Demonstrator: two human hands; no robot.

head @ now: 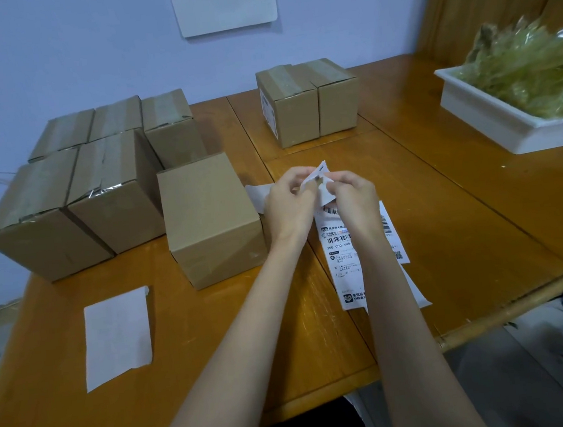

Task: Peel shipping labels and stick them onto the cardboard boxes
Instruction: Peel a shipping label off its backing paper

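Note:
My left hand (287, 202) and my right hand (352, 199) meet above the table's middle, both pinching a white shipping label (318, 177) at its top corner, where a layer curls apart. Below the hands, printed labels (343, 259) with barcodes lie flat on the wood. A plain cardboard box (210, 220) stands just left of my left hand. Several taped boxes (76, 198) cluster at the far left. Two boxes (307, 102) stand at the back centre, one with a label on its side.
A blank white backing sheet (116, 337) lies at the near left. A white tray (491, 120) of plastic-wrapped greenery sits at the right. The wooden table (460, 196) meets a wall behind; its front edge is close to my body.

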